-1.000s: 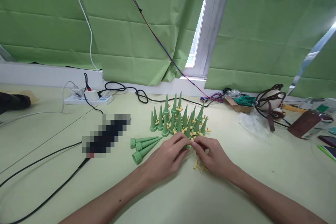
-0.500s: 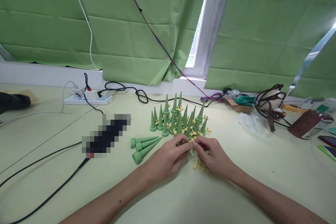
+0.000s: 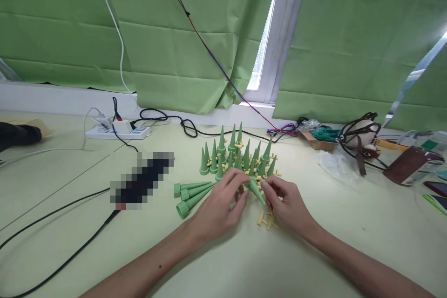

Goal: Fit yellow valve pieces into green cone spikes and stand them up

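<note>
Both my hands meet over one green plastic cone spike [image 3: 256, 189]. My left hand [image 3: 220, 205] pinches its wide end. My right hand [image 3: 284, 205] holds the pointed end between thumb and finger, so the spike lies tilted between them, just above the table. Behind the hands stands a cluster of upright green spikes [image 3: 237, 156] with small yellow connectors among them. Three more green spikes [image 3: 190, 193] lie on their sides to the left. A few loose yellow connectors [image 3: 266, 219] lie on the table under my right hand.
A pale green table [image 3: 244, 265] carries a white power strip [image 3: 117, 131] with cables at the back left, a blurred dark object [image 3: 141, 180] with a black cable, and clutter at the right: a plastic bag [image 3: 335, 160], a cardboard tray [image 3: 316, 139], straps and a brown case [image 3: 408, 165].
The hands have lifted slightly and the spike between them has tipped over, its point now toward my right hand. My left fingers have spread around its wide end.
</note>
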Motion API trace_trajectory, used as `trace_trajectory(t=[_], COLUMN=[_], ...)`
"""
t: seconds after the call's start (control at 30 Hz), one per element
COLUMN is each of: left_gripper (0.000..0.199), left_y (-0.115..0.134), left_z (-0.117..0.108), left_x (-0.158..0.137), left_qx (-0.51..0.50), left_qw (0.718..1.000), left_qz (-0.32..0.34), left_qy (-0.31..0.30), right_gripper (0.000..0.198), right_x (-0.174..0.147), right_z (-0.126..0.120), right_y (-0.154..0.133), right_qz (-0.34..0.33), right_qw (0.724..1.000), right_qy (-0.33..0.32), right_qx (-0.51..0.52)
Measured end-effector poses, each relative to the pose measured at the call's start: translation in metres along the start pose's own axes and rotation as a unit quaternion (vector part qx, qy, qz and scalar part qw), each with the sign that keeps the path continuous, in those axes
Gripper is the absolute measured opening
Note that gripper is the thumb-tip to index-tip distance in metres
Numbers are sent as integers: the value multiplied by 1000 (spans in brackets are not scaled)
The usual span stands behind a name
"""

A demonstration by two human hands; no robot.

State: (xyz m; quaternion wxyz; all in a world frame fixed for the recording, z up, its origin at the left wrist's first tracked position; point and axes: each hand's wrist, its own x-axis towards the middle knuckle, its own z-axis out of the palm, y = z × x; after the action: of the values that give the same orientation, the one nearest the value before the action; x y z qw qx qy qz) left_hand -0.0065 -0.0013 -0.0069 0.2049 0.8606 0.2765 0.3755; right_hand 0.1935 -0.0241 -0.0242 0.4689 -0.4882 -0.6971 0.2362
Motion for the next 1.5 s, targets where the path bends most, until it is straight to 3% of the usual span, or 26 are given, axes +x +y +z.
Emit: trace_trajectory(t=[0.07, 0.27, 0.5, 0.97, 1.17, 1.5], left_gripper=[11, 50, 50, 33, 29, 7], left_y=[0, 1, 1, 4, 1, 0], left_z=[0, -2, 0, -1, 1, -1], left_x=[1, 6, 7, 8, 6, 2], left_qx=[-1, -15, -60, -23, 1, 25], left_qw=[999, 986, 975, 985, 992, 999], left_qz=[-40, -165, -202, -165, -122, -19], left_qy=[22, -29, -68, -53, -34, -26], right_gripper=[36, 32, 31, 34, 36, 36], right_x=[0, -2, -3, -1, -1, -3], right_z=[-1, 0, 0, -1, 0, -3], right_y=[-2, -3, -1, 0, -1, -2], right_qz=[-7, -26, -47, -55, -57, -62], right_qw=[1000, 999, 999, 998, 998, 997], right_qy=[9, 14, 3, -3, -8, -30], right_qx=[3, 18, 10, -16, -18, -22])
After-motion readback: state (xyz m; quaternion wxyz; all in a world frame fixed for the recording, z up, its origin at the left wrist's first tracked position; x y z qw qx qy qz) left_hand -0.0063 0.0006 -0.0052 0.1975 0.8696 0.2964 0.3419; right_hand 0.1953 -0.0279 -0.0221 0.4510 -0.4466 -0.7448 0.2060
